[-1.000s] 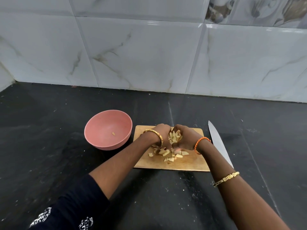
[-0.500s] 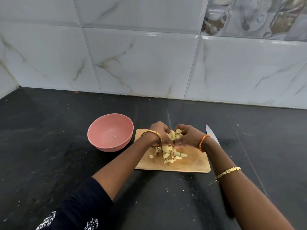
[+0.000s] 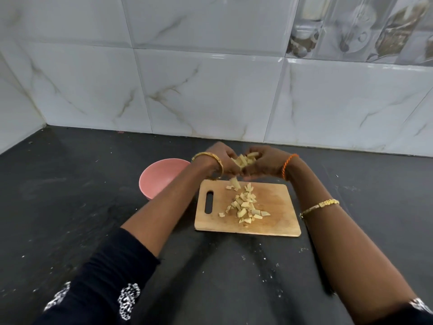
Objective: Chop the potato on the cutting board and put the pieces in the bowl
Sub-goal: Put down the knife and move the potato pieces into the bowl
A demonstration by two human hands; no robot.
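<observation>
Your left hand (image 3: pixel 220 160) and right hand (image 3: pixel 264 163) are cupped together, fingers curled and half closed, heels touching, making one scoop. Between them you hold a heap of pieces (image 3: pixel 244 159); the pale chunks show at the top of the gap between your palms. One piece (image 3: pixel 235 182) hangs just under your hands, loose in the air above the board's far edge.

The board (image 3: pixel 278 207) lies directly below and toward you from your hands, its long axis running left to right, the handle slot (image 3: pixel 209 202) at the end under your left wrist. More cut pieces (image 3: pixel 246 205) are strewn on it in a loose line that runs from beneath your hands toward you and slightly to the right.

The bowl (image 3: pixel 161 177) sits just left of your left hand and lower, partly hidden behind your left forearm, its opening tipped toward the camera. It is near the board's left end; whether they touch cannot be told.
</observation>
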